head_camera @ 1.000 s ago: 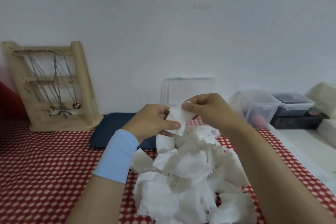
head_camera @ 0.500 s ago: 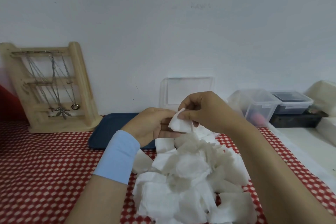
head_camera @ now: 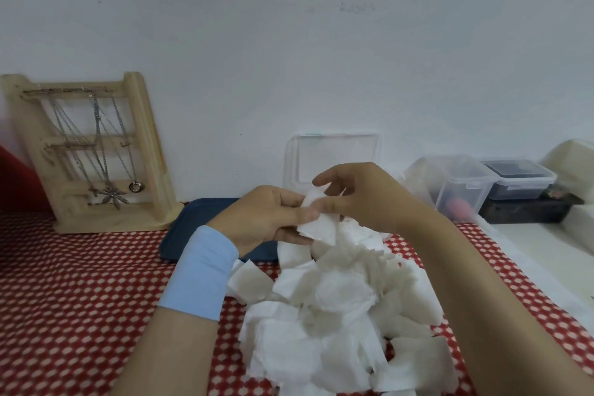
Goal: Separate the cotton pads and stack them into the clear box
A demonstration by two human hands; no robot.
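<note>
My left hand (head_camera: pixel 266 219) pinches the white square cotton pad (head_camera: pixel 318 228) low; fingers (head_camera: pixel 326 205) of my right hand (head_camera: pixel 366 199), nipping its top edge, should, I judge, peel one layer off slowly, without tearing.

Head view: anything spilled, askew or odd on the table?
The cotton pads lie in a loose, overlapping heap on the checked cloth, some crumpled, none stacked. The left hand and right hand pinch a single pad above it. Nothing else stands out.
</note>
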